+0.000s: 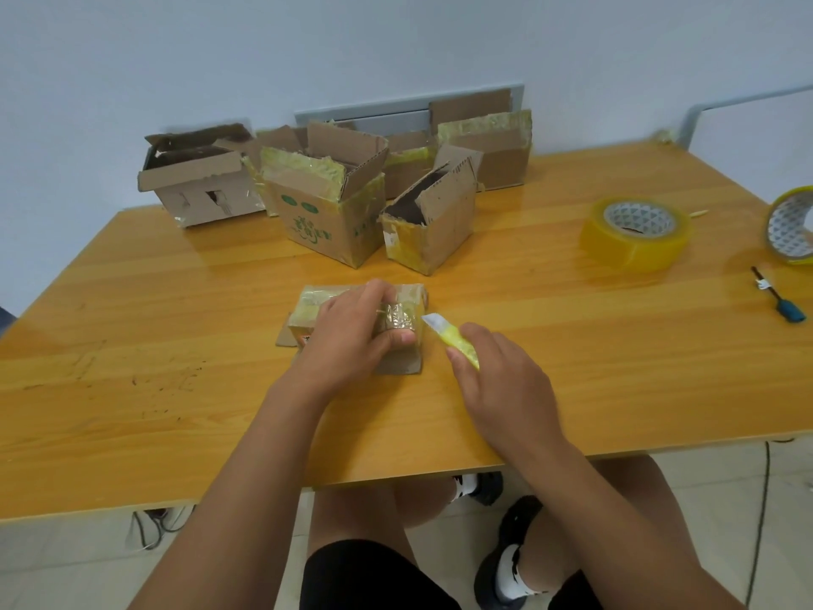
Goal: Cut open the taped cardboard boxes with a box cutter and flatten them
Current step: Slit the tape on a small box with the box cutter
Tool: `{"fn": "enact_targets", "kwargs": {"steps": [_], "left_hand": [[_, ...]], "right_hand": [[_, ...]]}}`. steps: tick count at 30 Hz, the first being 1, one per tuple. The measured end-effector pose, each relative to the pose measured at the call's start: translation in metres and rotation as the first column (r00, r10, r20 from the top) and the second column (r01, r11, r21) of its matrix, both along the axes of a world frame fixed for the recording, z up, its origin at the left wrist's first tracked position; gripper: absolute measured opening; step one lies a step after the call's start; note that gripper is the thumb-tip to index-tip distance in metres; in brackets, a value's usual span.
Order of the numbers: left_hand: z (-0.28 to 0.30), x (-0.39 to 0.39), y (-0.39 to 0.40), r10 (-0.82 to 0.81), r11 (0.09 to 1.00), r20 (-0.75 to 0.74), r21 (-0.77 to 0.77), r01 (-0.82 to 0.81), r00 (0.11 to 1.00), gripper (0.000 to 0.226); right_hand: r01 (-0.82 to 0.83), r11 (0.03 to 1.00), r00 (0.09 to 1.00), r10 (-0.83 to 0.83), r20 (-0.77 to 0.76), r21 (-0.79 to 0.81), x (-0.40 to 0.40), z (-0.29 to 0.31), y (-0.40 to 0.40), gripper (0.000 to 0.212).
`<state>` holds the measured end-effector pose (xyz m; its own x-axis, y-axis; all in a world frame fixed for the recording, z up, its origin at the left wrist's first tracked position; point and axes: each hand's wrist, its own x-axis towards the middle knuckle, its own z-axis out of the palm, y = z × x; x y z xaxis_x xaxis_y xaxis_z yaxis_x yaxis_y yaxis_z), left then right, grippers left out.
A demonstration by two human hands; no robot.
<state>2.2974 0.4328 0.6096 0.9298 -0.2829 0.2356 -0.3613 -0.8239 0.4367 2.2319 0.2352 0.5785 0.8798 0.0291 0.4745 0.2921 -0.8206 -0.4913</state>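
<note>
Taped small box [316,301] lies on the desk [176,328] under the left hand [352,336], whose fingers curl over its top and whose thumb presses its near right edge; glossy yellowish tape wraps it, and a bare cardboard flap juts out beneath it toward the person. Just right of that hand, the right hand [506,380] grips a yellow box cutter [457,343] with fingers wrapped round the handle. Its short blade is out and points at the box's right side, very close to it; whether the tip touches cannot be told. Beyond both hands, near the wall, stands a cluster of opened cardboard boxes [334,204] with flaps up and torn tape on their edges. Far to the right of the right hand sit a roll of clear tape [633,233], a second roll [792,226] at the picture's edge, and a small dark tool with a blue end [778,301].
</note>
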Motion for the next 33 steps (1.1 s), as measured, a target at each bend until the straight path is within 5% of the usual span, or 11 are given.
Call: {"fn": "enact_targets", "kwargs": {"steps": [4, 8, 13, 18, 22, 33], "left_hand": [[0.005, -0.003, 0.007, -0.062, 0.998, -0.040, -0.002, 0.062, 0.997, 0.032], [0.014, -0.008, 0.011, -0.088, 0.979, -0.173, -0.198, 0.052, 0.981, 0.025], [0.014, -0.006, 0.004, -0.053, 0.936, -0.055, -0.352, 0.031, 0.997, 0.036], [-0.007, -0.002, 0.006, 0.041, 0.998, 0.148, -0.051, -0.033, 0.988, 0.023], [-0.013, -0.012, 0.003, 0.060, 0.998, 0.272, 0.003, -0.063, 0.960, 0.036], [-0.004, -0.013, 0.014, -0.059, 0.993, 0.171, 0.112, 0.040, 0.984, 0.038]], "right_hand": [[0.053, 0.981, 0.997, -0.041, -0.067, 0.186, 0.005, -0.003, -0.013, 0.038], [0.058, 0.945, 0.990, -0.012, -0.144, 0.321, 0.026, 0.005, -0.007, 0.046], [0.048, 0.927, 0.973, 0.041, -0.227, 0.371, 0.042, 0.007, 0.006, 0.026], [0.024, 0.916, 0.959, 0.092, -0.268, 0.401, 0.048, 0.005, 0.011, 0.017], [0.009, 0.908, 0.960, 0.111, -0.259, 0.420, 0.049, 0.001, 0.014, 0.017], [-0.058, 0.922, 0.976, 0.133, -0.173, 0.382, 0.040, -0.002, 0.011, 0.018]]}}
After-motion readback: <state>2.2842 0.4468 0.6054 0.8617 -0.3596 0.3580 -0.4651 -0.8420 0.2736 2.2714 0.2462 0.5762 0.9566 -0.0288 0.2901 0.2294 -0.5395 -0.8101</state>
